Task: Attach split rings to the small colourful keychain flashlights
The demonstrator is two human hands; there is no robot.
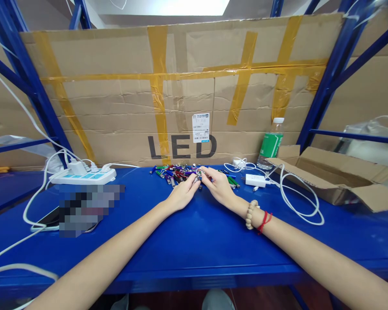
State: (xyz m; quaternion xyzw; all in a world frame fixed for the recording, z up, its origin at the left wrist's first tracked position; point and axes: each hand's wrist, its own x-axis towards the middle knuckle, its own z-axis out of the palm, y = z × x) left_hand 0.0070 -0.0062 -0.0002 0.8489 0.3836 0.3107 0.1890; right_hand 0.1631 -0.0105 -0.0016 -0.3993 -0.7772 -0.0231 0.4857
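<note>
My left hand (183, 192) and my right hand (217, 185) meet fingertip to fingertip in the middle of the blue table. Both are closed in a pinch on small shiny metal parts (198, 173) between them, one of which looks ring-shaped. The fingers cover most of these parts, so I cannot tell their kind. Directly behind and around the hands lies a loose pile of slim metallic tubes (177, 173) in blue, red, green, purple and silver. A few green tubes (232, 181) stick out just right of my right hand.
At left, a white power strip (87, 176) with cables stands behind a phone (50, 217), partly blurred out. On the right are a white charger (255, 180), a looped cable (317, 211), a green-labelled bottle (270, 144) and an open cardboard box (333, 176). A cardboard wall (123, 112) closes the back.
</note>
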